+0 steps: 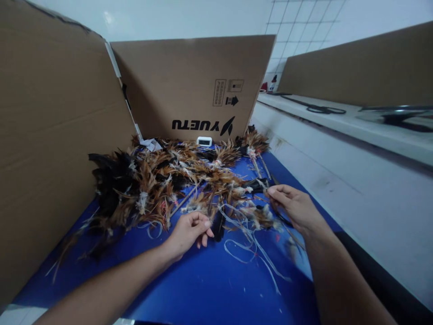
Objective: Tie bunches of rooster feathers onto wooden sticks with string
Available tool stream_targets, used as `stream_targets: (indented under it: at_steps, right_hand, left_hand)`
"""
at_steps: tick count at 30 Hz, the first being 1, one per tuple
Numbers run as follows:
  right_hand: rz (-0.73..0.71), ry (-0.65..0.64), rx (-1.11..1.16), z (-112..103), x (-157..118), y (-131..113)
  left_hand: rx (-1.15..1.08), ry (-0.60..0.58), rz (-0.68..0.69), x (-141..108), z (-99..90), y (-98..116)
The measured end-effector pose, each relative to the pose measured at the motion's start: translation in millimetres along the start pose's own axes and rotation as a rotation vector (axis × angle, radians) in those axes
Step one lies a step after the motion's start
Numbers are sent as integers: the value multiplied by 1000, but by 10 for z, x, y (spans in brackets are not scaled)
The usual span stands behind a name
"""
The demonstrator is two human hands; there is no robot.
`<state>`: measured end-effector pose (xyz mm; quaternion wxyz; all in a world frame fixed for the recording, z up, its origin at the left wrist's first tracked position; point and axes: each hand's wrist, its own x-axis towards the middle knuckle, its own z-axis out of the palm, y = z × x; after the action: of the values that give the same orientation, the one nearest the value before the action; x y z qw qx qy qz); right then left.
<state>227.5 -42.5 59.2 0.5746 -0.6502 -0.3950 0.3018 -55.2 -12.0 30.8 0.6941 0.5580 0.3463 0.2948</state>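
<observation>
My left hand is closed in a pinch low over the blue tabletop, at the near edge of a feather heap. A black feather lies right beside its fingertips; what the pinch holds is too small to make out. Farther right, the thumb and forefinger of my right hand are pinched together at the end of a dark feather. Between the hands, clear plastic strands lie in loose loops. Brown and black feather bunches cover the tabletop beyond.
Cardboard panels stand at the left and the back. A small white digital display sits against the back panel. Feather bunches on thin sticks lie at the back right. Scissors rest on the white ledge.
</observation>
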Motion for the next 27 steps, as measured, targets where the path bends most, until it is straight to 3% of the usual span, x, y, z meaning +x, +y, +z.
stream_targets:
  at_steps: [5, 11, 18, 22, 27]
  right_hand:
    - [71, -50, 58, 33, -50, -45]
    - [53, -233, 104, 85, -135, -89]
    - [108, -460, 59, 260, -298, -124]
    - [71, -539, 67, 373, -383, -137]
    - [149, -619, 120, 517, -445, -125]
  left_hand:
    - [2, -4, -3, 5, -7, -13]
    - [-6, -8, 0, 5, -2, -11]
    - [-41, -17, -2, 0, -6, -5]
    - [-57, -23, 7, 0, -9, -15]
    - [-63, -17, -2, 8, -7, -23]
